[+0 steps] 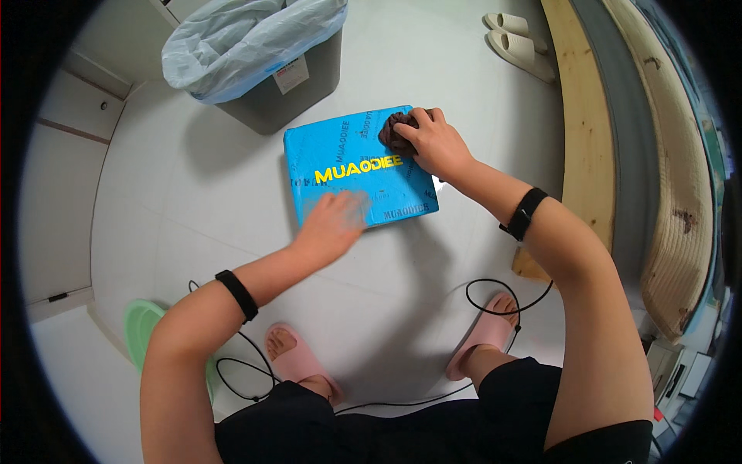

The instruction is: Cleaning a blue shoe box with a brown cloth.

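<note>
A blue box [317, 147] with yellow and dark lettering lies on the white floor in front of me. On its far right corner, my right hand [442, 145] is closed around a crumpled dark brown cloth [397, 133], which touches the lid. My left hand [332, 226] is over the box's near left edge, and its fingers are smeared by motion. Whether that hand touches the box I cannot tell. Each of my forearms wears a black band.
A grey bin [301, 100] with a pale blue liner stands behind the box, to the left. Light slippers [519, 48] lie at the far right beside a wooden bed frame [585, 131]. Black cables [246, 379] run around my pink slippers [297, 359]. A green basin [141, 329] sits at left.
</note>
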The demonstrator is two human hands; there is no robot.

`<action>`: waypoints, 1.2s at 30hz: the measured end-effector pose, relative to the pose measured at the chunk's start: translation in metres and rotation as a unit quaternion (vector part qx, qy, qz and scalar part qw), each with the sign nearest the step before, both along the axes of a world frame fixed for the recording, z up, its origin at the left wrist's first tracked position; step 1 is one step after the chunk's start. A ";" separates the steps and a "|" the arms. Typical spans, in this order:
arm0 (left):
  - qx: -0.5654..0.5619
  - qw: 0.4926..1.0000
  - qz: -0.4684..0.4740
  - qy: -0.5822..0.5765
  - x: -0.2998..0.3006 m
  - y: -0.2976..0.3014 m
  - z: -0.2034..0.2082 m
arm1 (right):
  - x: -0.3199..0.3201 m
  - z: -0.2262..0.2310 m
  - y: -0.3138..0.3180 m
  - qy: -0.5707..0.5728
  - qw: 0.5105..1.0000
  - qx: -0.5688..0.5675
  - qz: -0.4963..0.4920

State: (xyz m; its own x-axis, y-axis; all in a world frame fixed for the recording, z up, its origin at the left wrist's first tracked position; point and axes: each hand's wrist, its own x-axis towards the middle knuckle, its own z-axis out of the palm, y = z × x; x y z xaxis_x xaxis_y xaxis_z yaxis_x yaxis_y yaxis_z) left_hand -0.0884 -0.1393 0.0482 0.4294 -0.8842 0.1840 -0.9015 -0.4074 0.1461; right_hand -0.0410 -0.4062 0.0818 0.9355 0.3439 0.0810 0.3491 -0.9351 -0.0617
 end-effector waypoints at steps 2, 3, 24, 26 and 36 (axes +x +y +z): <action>0.002 1.000 0.005 0.021 -0.010 -0.011 0.007 | -0.001 -0.001 0.002 -0.004 1.000 0.009 -0.015; 0.003 0.999 0.013 0.040 -0.014 -0.016 0.012 | -0.001 -0.001 0.002 -0.009 1.000 0.014 -0.013; 0.070 0.996 -0.022 0.057 0.002 -0.013 0.032 | -0.001 -0.005 -0.007 -0.014 0.999 0.029 0.008; 0.062 0.996 -0.022 0.061 0.000 -0.011 0.030 | -0.003 -0.003 -0.005 0.012 1.000 0.023 0.009; 0.053 0.997 -0.018 0.056 -0.003 -0.014 0.028 | -0.003 -0.005 -0.007 -0.024 0.999 0.033 0.023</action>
